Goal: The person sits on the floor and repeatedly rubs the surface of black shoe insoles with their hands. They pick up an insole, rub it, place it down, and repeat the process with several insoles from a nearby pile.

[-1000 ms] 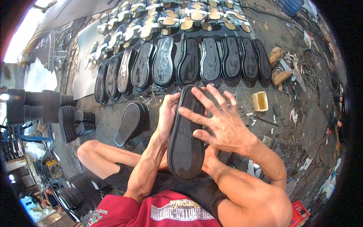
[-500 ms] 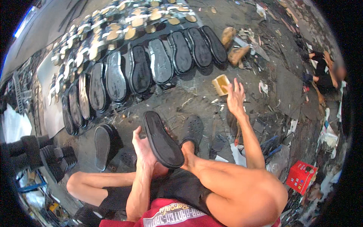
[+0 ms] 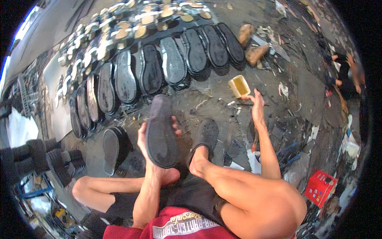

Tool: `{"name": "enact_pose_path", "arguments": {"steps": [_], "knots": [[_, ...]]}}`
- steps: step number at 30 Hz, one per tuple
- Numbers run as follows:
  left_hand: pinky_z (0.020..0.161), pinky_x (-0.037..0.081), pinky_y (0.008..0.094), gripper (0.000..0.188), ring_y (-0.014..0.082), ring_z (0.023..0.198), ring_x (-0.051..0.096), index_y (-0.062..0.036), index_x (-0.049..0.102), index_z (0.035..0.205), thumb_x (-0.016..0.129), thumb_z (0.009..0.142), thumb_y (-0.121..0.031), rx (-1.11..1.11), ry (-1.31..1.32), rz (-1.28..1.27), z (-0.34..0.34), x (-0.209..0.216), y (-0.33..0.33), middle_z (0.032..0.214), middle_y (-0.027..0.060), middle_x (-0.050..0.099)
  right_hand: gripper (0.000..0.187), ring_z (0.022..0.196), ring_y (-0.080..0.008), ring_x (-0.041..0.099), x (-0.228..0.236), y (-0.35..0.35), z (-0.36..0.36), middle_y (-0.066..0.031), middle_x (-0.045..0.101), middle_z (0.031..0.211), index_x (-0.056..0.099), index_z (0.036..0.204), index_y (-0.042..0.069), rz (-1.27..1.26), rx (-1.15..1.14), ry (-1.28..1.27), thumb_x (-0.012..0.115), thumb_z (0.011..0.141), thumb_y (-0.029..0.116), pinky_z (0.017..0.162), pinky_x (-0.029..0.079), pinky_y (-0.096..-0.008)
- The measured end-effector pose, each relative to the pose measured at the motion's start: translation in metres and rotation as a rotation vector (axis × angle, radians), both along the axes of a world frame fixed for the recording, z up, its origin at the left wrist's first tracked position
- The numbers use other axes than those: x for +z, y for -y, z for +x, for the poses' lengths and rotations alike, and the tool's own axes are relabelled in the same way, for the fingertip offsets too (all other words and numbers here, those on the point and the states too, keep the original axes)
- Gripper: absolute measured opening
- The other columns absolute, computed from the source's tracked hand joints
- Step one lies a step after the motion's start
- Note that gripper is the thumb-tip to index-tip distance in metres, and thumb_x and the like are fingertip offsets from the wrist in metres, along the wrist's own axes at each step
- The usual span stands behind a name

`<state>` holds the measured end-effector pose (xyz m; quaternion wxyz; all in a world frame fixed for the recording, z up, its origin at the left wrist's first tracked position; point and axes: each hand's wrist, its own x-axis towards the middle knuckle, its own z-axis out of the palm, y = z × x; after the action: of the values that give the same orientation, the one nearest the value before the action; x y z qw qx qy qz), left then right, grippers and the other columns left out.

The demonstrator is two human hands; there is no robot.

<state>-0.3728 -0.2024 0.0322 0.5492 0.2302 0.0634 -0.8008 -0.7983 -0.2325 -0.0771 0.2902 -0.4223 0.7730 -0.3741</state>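
A black shoe sole (image 3: 161, 131) stands tilted up before me, its broad flat face turned toward me. My left hand (image 3: 144, 139) grips it from behind, with fingertips showing past its right edge. To the right, my right hand (image 3: 258, 106) is stretched out beside a small squarish tub (image 3: 239, 87) with yellowish stuff inside. Its fingers are extended and one reaches to the tub's near edge; whether it touches cannot be told. A thin dark strip shows by this hand, and I see nothing held. Another black sole (image 3: 113, 149) rests on the floor to the left.
Several black soles (image 3: 151, 69) stand in a curved row ahead, with rows of pale-strapped pieces (image 3: 139, 20) behind. Brown foot-shaped blocks (image 3: 256, 53) lie at the row's right end. Stacked black soles (image 3: 65, 163) sit left, a red box (image 3: 320, 188) right. Another person (image 3: 346, 75) is far right.
My left hand has turned the sole more upright and raised it slightly. The right hand has turned edge-on and sits lower beside the tub. The whole view has shifted slightly.
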Motion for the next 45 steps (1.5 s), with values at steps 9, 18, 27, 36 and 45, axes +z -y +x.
{"name": "enact_pose_path", "arguments": {"steps": [9,18,27,36,45], "knots": [[0.102,0.062,0.0498,0.076,0.0400,0.111,0.074,0.0065,0.056,0.150,0.044,0.111,-0.058,-0.147,-0.236,0.032,-0.024,0.026,0.000,0.133,0.0288,0.069,0.080,0.146,-0.0244,0.047,0.158,0.006,0.165,-0.0163,0.064,0.150,0.039,0.168,0.006,-0.158,0.534,0.899,0.016,0.115,0.062,0.124,0.017,-0.0418],[0.107,0.058,0.0534,0.056,0.0340,0.118,0.074,-0.0002,0.064,0.142,0.041,0.116,-0.044,-0.018,-0.224,-0.039,-0.007,0.030,0.006,0.134,0.0200,0.074,0.066,0.161,-0.0385,0.023,0.168,-0.010,0.229,-0.0100,0.033,0.177,0.061,0.157,0.032,-0.328,0.773,-0.703,0.021,0.114,0.063,0.124,0.011,-0.0621],[0.096,0.064,0.0480,0.061,0.0352,0.102,0.078,0.0003,0.065,0.142,0.043,0.113,-0.049,-0.178,-0.115,0.076,0.001,0.055,0.005,0.123,0.0233,0.077,0.062,0.163,-0.0468,0.017,0.161,0.026,0.206,-0.0095,0.017,0.182,0.042,0.168,0.038,-0.251,0.854,-0.753,0.024,0.114,0.061,0.125,0.012,-0.0710],[0.090,0.066,0.0450,0.056,0.0335,0.098,0.079,-0.0018,0.066,0.140,0.045,0.113,-0.045,-0.158,-0.086,0.143,0.003,0.052,0.010,0.122,0.0210,0.078,0.061,0.164,-0.0432,0.016,0.152,0.019,0.214,-0.0062,0.017,0.183,0.035,0.170,0.039,-0.236,1.014,-0.787,0.033,0.113,0.060,0.126,0.014,-0.0709],[0.097,0.063,0.0437,0.051,0.0280,0.108,0.077,-0.0050,0.065,0.144,0.051,0.112,-0.043,-0.061,-0.045,0.124,0.001,0.026,0.004,0.130,0.0174,0.075,0.064,0.165,-0.0383,0.015,0.155,0.006,0.223,-0.0047,0.017,0.182,0.036,0.170,0.041,-0.235,1.141,-0.757,0.027,0.112,0.067,0.127,0.010,-0.0699]]}}
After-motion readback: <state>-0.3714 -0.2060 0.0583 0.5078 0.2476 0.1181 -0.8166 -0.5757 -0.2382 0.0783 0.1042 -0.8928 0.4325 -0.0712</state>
